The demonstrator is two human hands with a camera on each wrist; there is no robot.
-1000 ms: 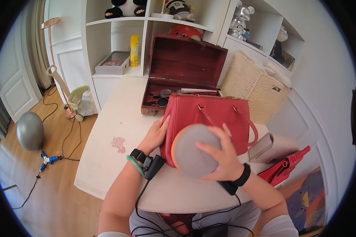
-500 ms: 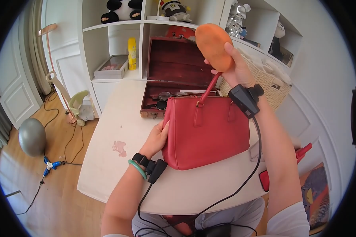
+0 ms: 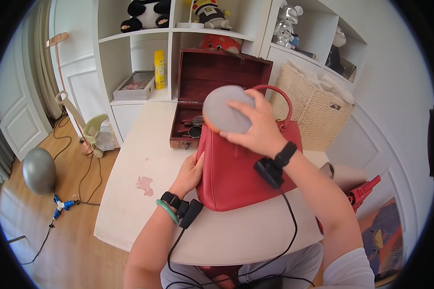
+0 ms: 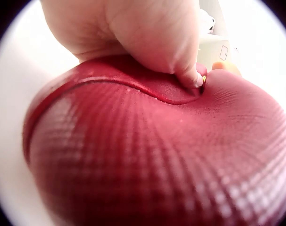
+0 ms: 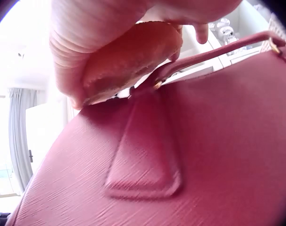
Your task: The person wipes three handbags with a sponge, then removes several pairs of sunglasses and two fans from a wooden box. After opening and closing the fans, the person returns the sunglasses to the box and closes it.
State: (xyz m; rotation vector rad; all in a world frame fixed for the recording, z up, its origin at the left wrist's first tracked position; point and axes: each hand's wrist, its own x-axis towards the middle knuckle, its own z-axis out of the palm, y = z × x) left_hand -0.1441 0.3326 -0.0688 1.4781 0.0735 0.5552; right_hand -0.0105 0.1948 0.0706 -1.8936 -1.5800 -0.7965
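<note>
A red handbag stands upright on the table, one handle raised in an arch. At its left end my left hand grips the side. The left wrist view shows the thumb pressing into the bag's leather beside a piped seam. My right hand holds a round sponge pad, grey on one face and orange on the other, at the bag's top edge near the handle base. In the right wrist view the pad's orange side sits just above the top edge.
Behind the bag is an open dark red wooden chest with glasses inside. A woven basket stands at the back right. A beige bag and a smaller red bag are at the right. Cables hang from both wrists.
The right hand first had the pad in front of the bag, then lifted it high by the handle with its orange face showing, and now has it lowered to the top edge. The left hand stays.
</note>
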